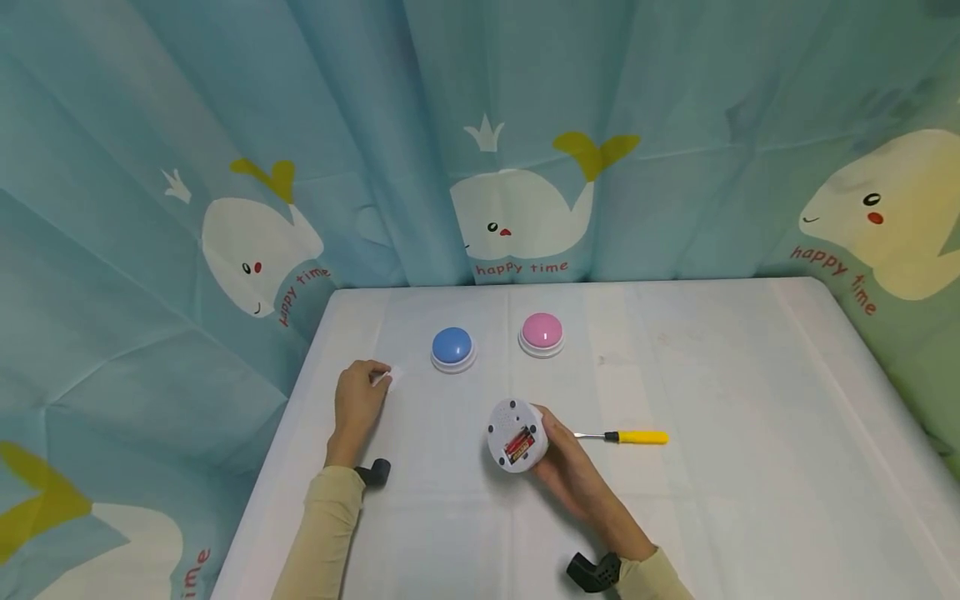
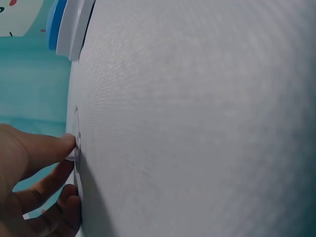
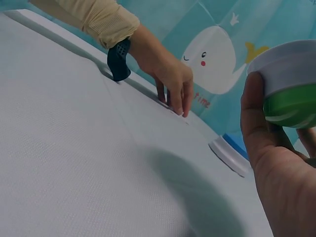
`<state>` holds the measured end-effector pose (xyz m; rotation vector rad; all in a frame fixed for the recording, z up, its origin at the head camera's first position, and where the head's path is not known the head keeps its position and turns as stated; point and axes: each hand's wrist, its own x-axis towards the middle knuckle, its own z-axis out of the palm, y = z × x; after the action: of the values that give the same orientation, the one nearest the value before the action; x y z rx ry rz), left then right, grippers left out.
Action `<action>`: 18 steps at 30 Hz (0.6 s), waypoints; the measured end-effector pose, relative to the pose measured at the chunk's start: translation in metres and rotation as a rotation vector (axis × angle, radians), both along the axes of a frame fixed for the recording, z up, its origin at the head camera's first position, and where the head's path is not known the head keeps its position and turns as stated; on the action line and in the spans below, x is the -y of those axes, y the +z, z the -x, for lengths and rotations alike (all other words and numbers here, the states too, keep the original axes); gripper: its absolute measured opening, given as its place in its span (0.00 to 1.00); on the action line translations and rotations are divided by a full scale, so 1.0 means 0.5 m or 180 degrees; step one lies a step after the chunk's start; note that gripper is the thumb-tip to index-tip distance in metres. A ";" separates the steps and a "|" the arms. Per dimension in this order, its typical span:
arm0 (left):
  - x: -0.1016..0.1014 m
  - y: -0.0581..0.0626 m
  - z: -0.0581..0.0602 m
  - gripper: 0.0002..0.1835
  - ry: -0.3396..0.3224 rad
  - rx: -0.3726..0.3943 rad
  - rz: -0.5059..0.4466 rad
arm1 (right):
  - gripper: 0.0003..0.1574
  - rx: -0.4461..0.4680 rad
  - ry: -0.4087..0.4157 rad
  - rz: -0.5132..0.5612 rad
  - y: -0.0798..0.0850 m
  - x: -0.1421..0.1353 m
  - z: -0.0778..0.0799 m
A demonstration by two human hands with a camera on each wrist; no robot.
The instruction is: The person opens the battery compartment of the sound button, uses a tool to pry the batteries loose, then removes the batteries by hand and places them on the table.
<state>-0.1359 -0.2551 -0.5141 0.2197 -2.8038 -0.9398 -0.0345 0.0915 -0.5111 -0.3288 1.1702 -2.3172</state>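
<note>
My right hand (image 1: 566, 467) grips a round push button (image 1: 504, 421) above the table, its white underside turned up towards the head camera. Red batteries (image 1: 519, 445) show in the uncovered compartment, among several dark feet. In the right wrist view the button's green dome (image 3: 291, 106) faces downward. At the table's left side, my left hand (image 1: 358, 406) pinches a small, thin whitish piece (image 1: 395, 375) between thumb and fingers, right at the tabletop. What kind of piece it is, I cannot tell.
A blue push button (image 1: 452, 346) and a pink one (image 1: 542, 331) stand towards the table's back. Just right of my right hand lies a screwdriver (image 1: 640, 437) with a yellow handle. A whale-print curtain (image 1: 397, 150) hangs behind the white table (image 1: 750, 467).
</note>
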 end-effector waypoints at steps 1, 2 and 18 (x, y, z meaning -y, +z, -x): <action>0.001 -0.001 0.000 0.11 -0.0023 0.0019 0.0010 | 0.27 -0.0007 0.0017 0.0028 0.000 0.000 0.000; 0.002 -0.002 0.001 0.11 -0.0053 0.0035 0.0026 | 0.27 -0.0006 0.0026 0.0055 0.000 0.000 0.000; -0.011 0.026 -0.006 0.16 -0.0249 0.0396 0.0505 | 0.25 0.0251 0.0058 0.0435 -0.005 -0.006 0.007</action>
<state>-0.1330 -0.2496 -0.5009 0.1527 -3.0034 -0.7378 -0.0378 0.0947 -0.5134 -0.2928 0.9697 -2.3773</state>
